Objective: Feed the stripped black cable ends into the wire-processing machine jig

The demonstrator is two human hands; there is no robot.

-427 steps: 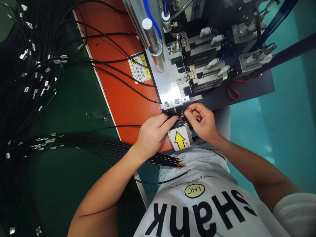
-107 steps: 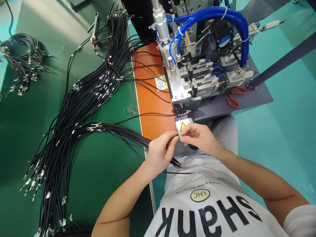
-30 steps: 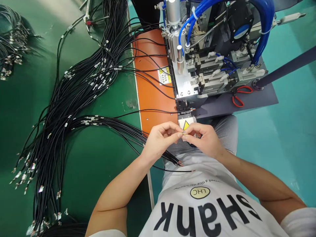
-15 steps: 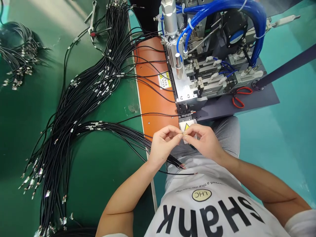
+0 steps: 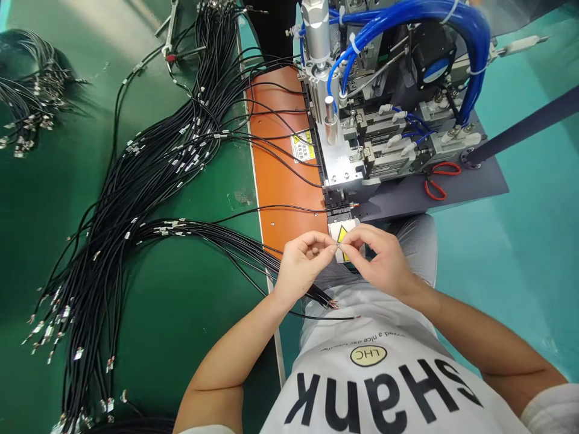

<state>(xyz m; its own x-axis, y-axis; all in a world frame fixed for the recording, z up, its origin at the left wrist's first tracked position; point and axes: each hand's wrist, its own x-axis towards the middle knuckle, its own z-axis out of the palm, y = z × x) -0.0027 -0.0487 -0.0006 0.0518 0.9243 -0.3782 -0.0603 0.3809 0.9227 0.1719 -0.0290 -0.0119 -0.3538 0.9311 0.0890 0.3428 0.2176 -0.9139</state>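
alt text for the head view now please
A person's left hand and right hand pinch a tiny piece, too small to identify, by a yellow-marked label. Black cables spread over a green table at left; a machine with blue tubes stands at upper right.

Spotting red-handled scissors (image 5: 430,174) now, on grey base plate (image 5: 407,196) nr pole (image 5: 525,130); far L, grey cable bundle (image 5: 43,78) on green tabletop (image 5: 27,199).

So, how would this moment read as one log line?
left fingers: pinching tiny piece | right fingers: pinched at same piece | black cable: crossing orange panel
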